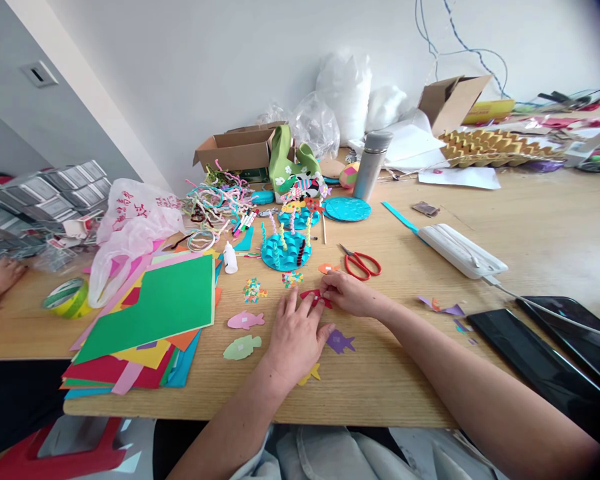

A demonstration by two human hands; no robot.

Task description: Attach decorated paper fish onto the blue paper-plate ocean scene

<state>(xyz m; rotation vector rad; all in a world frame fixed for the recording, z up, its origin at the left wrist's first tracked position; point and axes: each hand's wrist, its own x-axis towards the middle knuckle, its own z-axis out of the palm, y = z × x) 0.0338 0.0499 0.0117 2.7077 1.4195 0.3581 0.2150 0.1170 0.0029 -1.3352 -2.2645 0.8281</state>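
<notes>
Head: spread left hand on red paper

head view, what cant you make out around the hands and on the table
Head view: full outline of the red paper piece, partly covered by the left hand and right hand.
Head view: left part of the yellow paper shape, behind the left wrist.
Head view: the arm beyond another person's hand, cut off by the left edge.
Head view: red print on the plastic bag, creased, too small.

Free tabletop just right of scissors; paper fish around left fingers as obstacles
</notes>
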